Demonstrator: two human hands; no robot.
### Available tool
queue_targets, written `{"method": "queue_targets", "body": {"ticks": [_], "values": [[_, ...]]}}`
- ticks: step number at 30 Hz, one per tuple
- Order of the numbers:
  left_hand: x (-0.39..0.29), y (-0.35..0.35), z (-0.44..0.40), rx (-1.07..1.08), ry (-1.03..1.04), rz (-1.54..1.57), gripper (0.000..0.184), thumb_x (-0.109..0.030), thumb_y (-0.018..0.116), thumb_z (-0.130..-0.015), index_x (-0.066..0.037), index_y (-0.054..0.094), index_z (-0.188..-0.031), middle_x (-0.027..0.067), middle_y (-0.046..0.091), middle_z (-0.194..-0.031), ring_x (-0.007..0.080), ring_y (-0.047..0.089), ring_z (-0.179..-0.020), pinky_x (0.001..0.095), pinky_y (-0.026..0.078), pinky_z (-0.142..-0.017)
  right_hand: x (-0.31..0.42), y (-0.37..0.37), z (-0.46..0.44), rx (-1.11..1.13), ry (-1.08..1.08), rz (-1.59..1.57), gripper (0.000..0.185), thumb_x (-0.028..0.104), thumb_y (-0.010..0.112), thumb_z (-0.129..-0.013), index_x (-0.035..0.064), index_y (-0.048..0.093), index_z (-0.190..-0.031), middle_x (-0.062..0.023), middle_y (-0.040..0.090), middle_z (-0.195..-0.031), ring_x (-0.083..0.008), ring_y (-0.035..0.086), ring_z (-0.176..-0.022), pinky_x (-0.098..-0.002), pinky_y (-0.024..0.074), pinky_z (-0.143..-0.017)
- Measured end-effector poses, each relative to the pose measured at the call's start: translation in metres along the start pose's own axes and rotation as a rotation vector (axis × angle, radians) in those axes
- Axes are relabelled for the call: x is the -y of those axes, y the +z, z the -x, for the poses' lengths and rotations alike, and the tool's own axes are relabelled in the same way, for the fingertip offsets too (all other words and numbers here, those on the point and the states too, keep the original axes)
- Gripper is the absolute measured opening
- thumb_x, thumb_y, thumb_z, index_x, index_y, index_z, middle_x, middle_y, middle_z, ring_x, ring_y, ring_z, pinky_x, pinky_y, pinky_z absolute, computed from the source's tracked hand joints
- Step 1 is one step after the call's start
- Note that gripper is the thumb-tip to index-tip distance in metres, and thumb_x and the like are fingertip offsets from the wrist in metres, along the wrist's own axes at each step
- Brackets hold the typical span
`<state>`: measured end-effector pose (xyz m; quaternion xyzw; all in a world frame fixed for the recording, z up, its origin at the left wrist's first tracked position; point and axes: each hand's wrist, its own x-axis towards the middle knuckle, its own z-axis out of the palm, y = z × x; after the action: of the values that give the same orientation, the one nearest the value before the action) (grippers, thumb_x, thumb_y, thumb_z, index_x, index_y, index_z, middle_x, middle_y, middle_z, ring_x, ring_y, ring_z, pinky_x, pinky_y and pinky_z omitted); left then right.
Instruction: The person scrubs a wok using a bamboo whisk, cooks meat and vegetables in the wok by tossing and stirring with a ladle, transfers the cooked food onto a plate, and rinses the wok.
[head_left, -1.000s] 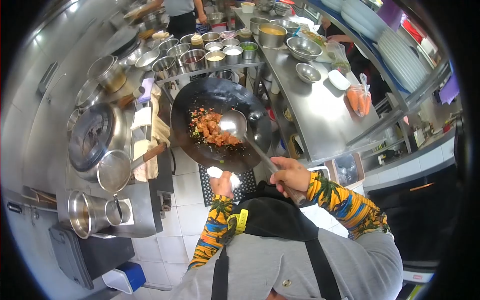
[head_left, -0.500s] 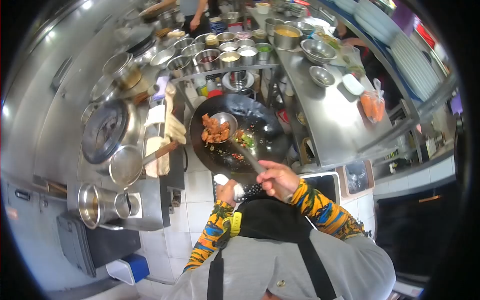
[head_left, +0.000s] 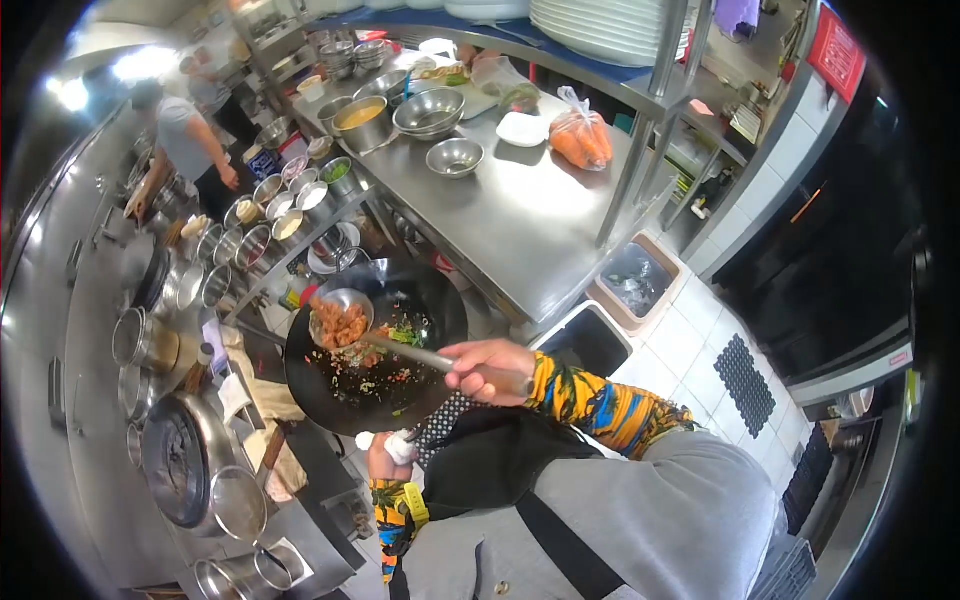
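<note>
A white cloth [head_left: 400,447] and the left hand [head_left: 383,463] hid the near edge of the wok [head_left: 312,388]; the left fingers were closed on the cloth, and whatever lay beneath it could not be seen. Meat pieces [head_left: 340,322] covered much of the bowl of the ladle [head_left: 418,356] over the wok; whether it touched the metal was hard to tell. The right fingers gripped the ladle's handle, the right hand [head_left: 492,368] reaching across from the right.
</note>
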<state>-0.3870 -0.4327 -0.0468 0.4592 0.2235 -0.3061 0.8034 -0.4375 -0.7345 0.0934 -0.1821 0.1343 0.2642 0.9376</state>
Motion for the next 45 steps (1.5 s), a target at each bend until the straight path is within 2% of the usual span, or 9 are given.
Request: {"method": "queue_targets", "body": {"ticks": [4,13,23,27,30,33,36,38,45], "values": [[-0.006,0.002,-0.005,0.055,-0.039,0.037,0.014,-0.018,0.051,-0.083,-0.006,0.054,-0.089,0.0114,0.064,-0.079,0.0258,0.061,-0.062,0.0369,0.047,-0.044,0.049,-0.010,0.033,0.111,-0.151,-0.002,0.036,0.007,0.053,-0.091,0.0075,0.043,-0.125,-0.0085,0.058,-0.086,-0.0091,0.048,-0.057,-0.0204,0.0412,-0.040],[-0.001,-0.011,-0.011,0.062,-0.079,-0.105,0.020,-0.021,0.052,-0.085,-0.003,0.057,-0.094,0.0115,0.064,-0.077,0.0234,0.061,-0.058,0.0343,0.049,-0.044,0.226,-0.037,0.053,-0.536,-0.789,0.410,0.040,0.006,0.052,-0.087,0.0027,0.039,-0.125,-0.0078,0.056,-0.083,-0.0080,0.050,-0.055,-0.0207,0.0424,-0.042],[0.015,-0.025,-0.009,-0.141,0.014,-0.172,0.025,-0.024,0.051,-0.084,-0.001,0.059,-0.091,0.0140,0.065,-0.078,0.0266,0.062,-0.058,0.0361,0.051,-0.047,0.323,-0.155,-0.018,-1.069,-0.766,0.999,0.051,0.006,0.054,-0.077,0.0016,0.046,-0.127,-0.0130,0.062,-0.078,-0.0236,0.060,-0.051,-0.0354,0.0477,-0.042],[0.020,-0.026,-0.004,-0.210,0.047,-0.181,0.030,-0.028,0.050,-0.085,0.000,0.060,-0.090,0.0142,0.066,-0.078,0.0266,0.063,-0.058,0.0350,0.051,-0.048,0.288,-0.107,-0.010,-1.327,-0.678,1.270,0.068,0.005,0.043,-0.078,0.0064,0.029,-0.144,-0.0206,0.063,-0.089,-0.0316,0.066,-0.067,-0.0413,0.0547,-0.059],[0.019,-0.031,-0.004,-0.199,0.010,-0.219,0.031,-0.029,0.049,-0.085,0.000,0.061,-0.089,0.0140,0.066,-0.076,0.0268,0.063,-0.056,0.0350,0.050,-0.046,0.301,-0.132,-0.018,-1.551,-0.445,1.582,0.062,0.011,0.048,-0.080,0.0052,0.035,-0.140,-0.0241,0.060,-0.114,-0.0359,0.061,-0.104,-0.0455,0.0483,-0.090],[0.018,-0.027,-0.004,-0.230,-0.004,-0.213,0.031,-0.029,0.049,-0.085,-0.001,0.061,-0.089,0.0140,0.066,-0.075,0.0274,0.062,-0.054,0.0353,0.049,-0.045,0.301,-0.158,-0.022,-1.583,-0.618,1.605,0.065,0.010,0.050,-0.080,0.0067,0.034,-0.143,-0.0256,0.059,-0.113,-0.0369,0.061,-0.102,-0.0456,0.0488,-0.088],[0.021,-0.033,-0.005,-0.168,-0.033,-0.202,0.030,-0.029,0.049,-0.086,0.000,0.060,-0.089,0.0145,0.066,-0.075,0.0283,0.061,-0.054,0.0370,0.050,-0.046,0.282,-0.167,-0.024,-1.300,-1.276,1.529,0.066,0.008,0.052,-0.080,0.0065,0.034,-0.143,-0.0209,0.064,-0.093,-0.0313,0.066,-0.080,-0.0421,0.0529,-0.071],[0.009,-0.006,0.008,-0.176,-0.027,-0.122,0.028,-0.027,0.049,-0.087,-0.001,0.059,-0.092,0.0139,0.066,-0.079,0.0272,0.063,-0.059,0.0379,0.050,-0.047,0.257,-0.140,-0.019,-0.977,-1.161,1.104,0.065,0.004,0.054,-0.082,0.0009,0.032,-0.144,-0.0042,0.054,-0.063,-0.0111,0.049,-0.046,-0.0274,0.0436,-0.043],[0.002,0.005,0.009,-0.122,-0.068,0.041,0.017,-0.019,0.052,-0.088,-0.004,0.059,-0.091,0.0102,0.065,-0.079,0.0225,0.063,-0.062,0.0355,0.049,-0.047,0.134,-0.058,0.004,-0.667,-0.981,1.056,0.063,0.003,0.054,-0.088,-0.0004,0.028,-0.145,-0.0015,0.053,-0.067,-0.0087,0.049,-0.051,-0.0237,0.0420,-0.045]]}}
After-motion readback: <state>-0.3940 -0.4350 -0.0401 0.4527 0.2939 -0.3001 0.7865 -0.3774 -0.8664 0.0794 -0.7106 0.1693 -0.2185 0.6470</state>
